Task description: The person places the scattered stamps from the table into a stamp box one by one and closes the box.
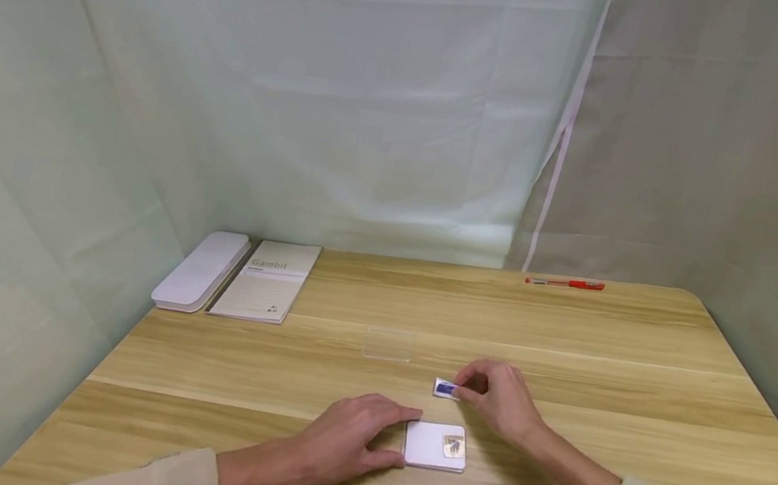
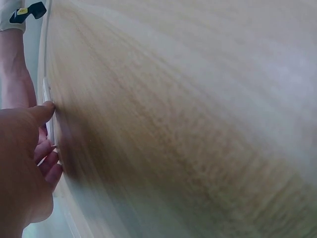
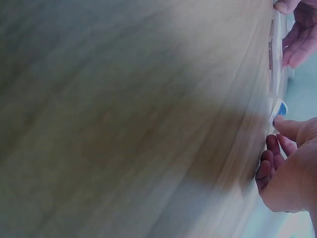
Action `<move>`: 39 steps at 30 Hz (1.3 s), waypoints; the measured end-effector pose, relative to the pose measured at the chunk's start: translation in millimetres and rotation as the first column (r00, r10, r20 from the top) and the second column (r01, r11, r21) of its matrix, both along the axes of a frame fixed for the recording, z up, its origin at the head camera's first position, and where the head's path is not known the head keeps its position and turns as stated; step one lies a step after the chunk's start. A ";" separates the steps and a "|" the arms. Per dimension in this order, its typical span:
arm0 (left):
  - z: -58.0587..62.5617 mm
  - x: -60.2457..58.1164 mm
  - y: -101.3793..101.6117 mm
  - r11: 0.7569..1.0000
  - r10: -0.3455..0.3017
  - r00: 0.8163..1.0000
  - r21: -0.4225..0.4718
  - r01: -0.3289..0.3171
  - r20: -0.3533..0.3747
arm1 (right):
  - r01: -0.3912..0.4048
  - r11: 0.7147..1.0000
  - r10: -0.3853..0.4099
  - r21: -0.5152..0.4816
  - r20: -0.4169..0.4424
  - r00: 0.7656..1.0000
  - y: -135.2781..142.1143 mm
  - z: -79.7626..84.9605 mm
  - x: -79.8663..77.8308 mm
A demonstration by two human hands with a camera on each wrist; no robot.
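Note:
Near the table's front lies a flat white case (image 1: 423, 444) with rounded corners. A small gold-and-white square piece (image 1: 454, 446) sits on its right half. My left hand (image 1: 353, 442) grips the case by its left side, index finger at the far corner and thumb at the near one; the thumb (image 2: 44, 112) also shows along its edge in the left wrist view. Just beyond the case, my right hand (image 1: 500, 400) pinches a small white-and-blue rectangular piece (image 1: 445, 388) between thumb and fingers. In the right wrist view, that piece (image 3: 282, 108) looks thin and slightly bent.
A clear thin plastic rectangle (image 1: 388, 345) lies on the wooden table (image 1: 623, 395) beyond the hands. At the back left are a white oblong case (image 1: 202, 269) and a notebook (image 1: 265, 283). A red pen (image 1: 566, 283) rests near the back edge. Curtains surround the table.

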State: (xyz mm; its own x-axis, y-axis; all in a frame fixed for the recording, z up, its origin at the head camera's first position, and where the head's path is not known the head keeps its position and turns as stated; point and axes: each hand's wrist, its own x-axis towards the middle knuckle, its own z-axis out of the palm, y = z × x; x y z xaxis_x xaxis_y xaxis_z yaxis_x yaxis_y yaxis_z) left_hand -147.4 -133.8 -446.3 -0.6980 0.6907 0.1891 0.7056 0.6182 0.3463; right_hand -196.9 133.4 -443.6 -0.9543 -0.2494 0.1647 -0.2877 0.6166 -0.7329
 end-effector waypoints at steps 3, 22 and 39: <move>0.0 0.6 0.2 1.000 0.003 1.000 -0.004 -0.003 0.001 | -0.015 0.999 0.016 -0.036 0.025 1.000 -0.2 2.8 2.1; 1.7 0.6 0.1 1.000 -0.003 1.000 -0.001 0.003 -0.004 | -0.063 0.992 0.068 -0.107 0.045 0.997 1.4 9.7 2.0; 6.8 -1.7 -0.8 1.000 -0.014 1.000 -0.014 0.015 0.026 | -0.143 0.986 0.146 -0.091 0.022 0.989 0.5 22.4 8.7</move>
